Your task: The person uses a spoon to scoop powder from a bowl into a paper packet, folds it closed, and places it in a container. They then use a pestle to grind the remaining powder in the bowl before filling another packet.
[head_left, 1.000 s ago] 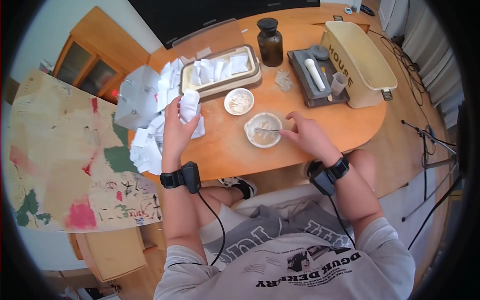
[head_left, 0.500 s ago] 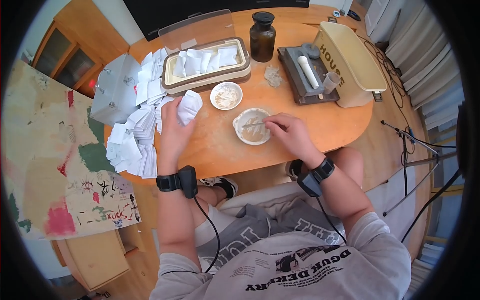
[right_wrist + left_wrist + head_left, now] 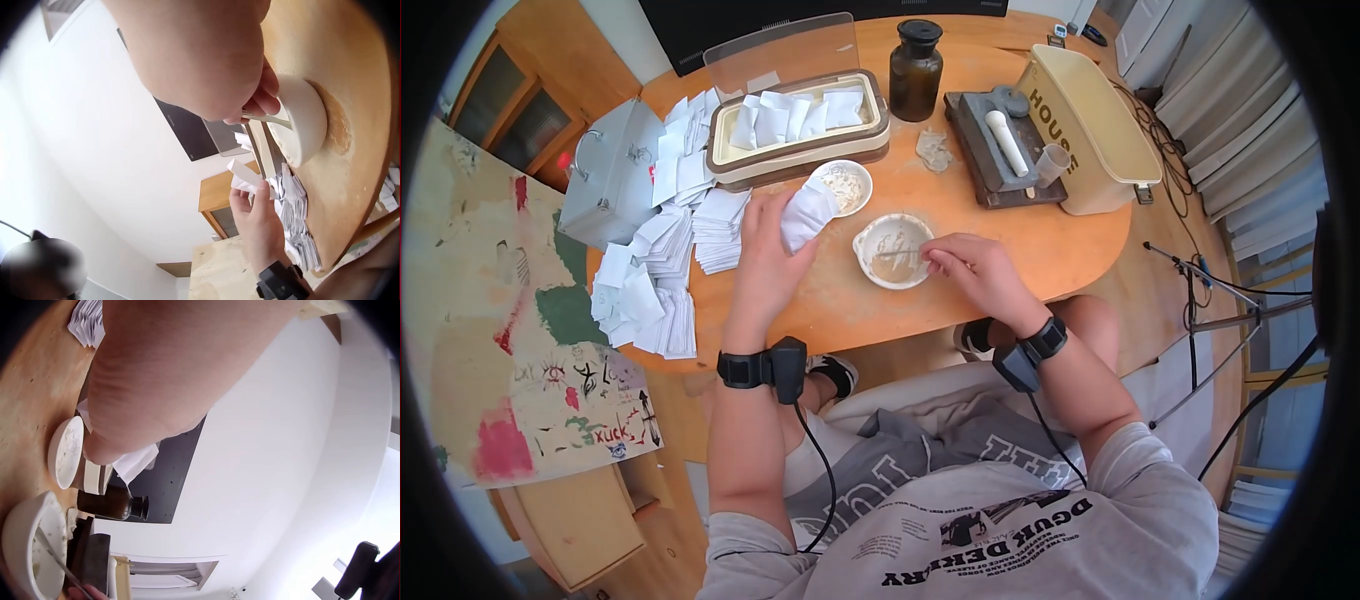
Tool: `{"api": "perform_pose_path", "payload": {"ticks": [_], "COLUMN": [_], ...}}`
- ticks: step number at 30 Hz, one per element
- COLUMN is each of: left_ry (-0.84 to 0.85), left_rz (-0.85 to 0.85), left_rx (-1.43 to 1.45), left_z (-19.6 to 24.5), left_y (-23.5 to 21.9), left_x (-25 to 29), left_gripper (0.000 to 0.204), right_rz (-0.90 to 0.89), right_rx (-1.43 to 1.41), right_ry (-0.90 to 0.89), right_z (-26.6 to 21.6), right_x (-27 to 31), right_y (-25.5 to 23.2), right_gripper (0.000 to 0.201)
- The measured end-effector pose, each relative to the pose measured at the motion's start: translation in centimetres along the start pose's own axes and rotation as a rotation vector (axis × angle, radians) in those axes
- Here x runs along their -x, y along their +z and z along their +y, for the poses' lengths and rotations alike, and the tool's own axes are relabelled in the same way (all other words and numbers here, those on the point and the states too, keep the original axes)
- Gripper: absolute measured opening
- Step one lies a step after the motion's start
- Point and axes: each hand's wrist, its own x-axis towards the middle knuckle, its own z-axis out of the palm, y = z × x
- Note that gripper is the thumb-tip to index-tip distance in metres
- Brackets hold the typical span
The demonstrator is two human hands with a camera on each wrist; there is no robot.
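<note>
My left hand (image 3: 770, 245) pinches a white paper packet (image 3: 810, 212), its top tilted right beside the small white bowl (image 3: 843, 188), which has pale powder in it. In the right wrist view, the left hand's thumb and fingers grip the packet (image 3: 245, 178) from both sides. My right hand (image 3: 980, 270) pinches the handle of a slim metal spatula (image 3: 57, 559). The spatula's far end reaches into a white mortar (image 3: 863, 262) with a pouring lip and pale powder smeared inside. Wrist and forearm hide most of the left hand in its own wrist view.
Stacks of paper packets (image 3: 665, 320) lie at left beside a silver case (image 3: 610, 185). Behind stands a lidded box (image 3: 730, 160) with several packets inside. A brown bottle (image 3: 915, 75), a crumpled clear bag (image 3: 934, 150), a dark tray (image 3: 1000, 200) with a white pestle (image 3: 1007, 140) and a cream bin (image 3: 1090, 150) stand further right.
My left hand has carried the packet right, from over the paper stacks to beside the small bowl. My right fingers have curled in closer round the spatula handle. The head view has shifted.
</note>
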Motion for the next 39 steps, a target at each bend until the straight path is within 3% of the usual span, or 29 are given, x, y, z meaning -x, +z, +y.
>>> {"api": "perform_pose_path", "payload": {"ticks": [2, 5, 9, 11, 15, 17, 20, 29, 33, 35, 39], "left_ry": [-0.001, 0.003, 0.005, 0.022, 0.053, 0.073, 0.053, 0.076, 0.08, 0.093, 0.081], "left_rz": [-0.004, -0.007, 0.001, -0.012, 0.011, 0.006, -0.032, -0.025, 0.002, 0.001, -0.014], "left_rx": [-0.01, 0.031, 0.05, 0.052, 0.06, 0.054, 0.046, 0.058, 0.061, 0.047, 0.057], "left_z": [0.2, 0.2, -0.1, -0.3, -0.2, -0.2, 0.0, 0.1, -0.2, -0.2, 0.0], "left_y": [0.0, 0.2, 0.7, 0.9, 1.2, 1.3, 1.3, 1.1, 0.9, 0.9, 0.7], "left_x": [0.1, 0.1, 0.2, 0.1, 0.2, 0.1, 0.2, 0.8, 1.1, 1.0, 1.0], "left_gripper": [0.06, 0.06, 0.06, 0.06, 0.06, 0.059, 0.062, 0.06, 0.06, 0.06, 0.06], "right_rz": [0.125, -0.032, 0.074, -0.074, -0.031, -0.117, -0.191, -0.039, -0.175, -0.041, -0.069], "right_rx": [0.087, 0.139, 0.14, 0.241, 0.126, 0.301, 0.251, 0.409, 0.429, 0.383, 0.456], "right_ry": [-0.083, -0.112, -0.044, -0.059, -0.043, -0.067, -0.007, -0.151, -0.119, -0.15, -0.162], "right_z": [0.4, 0.1, -0.6, -0.6, -1.2, -1.5, -2.7, -1.4, -1.7, -1.3, -1.3], "right_x": [0.0, -0.1, -0.4, -0.7, -1.3, -1.6, -1.9, -3.6, -2.9, -2.7, -3.0], "right_y": [0.3, -0.7, -1.3, -2.2, -2.6, -3.3, -3.7, -4.9, -5.2, -4.9, -5.2], "right_gripper": [0.015, 0.015, 0.015, 0.016, 0.016, 0.017, 0.016, 0.02, 0.022, 0.022, 0.023]}}
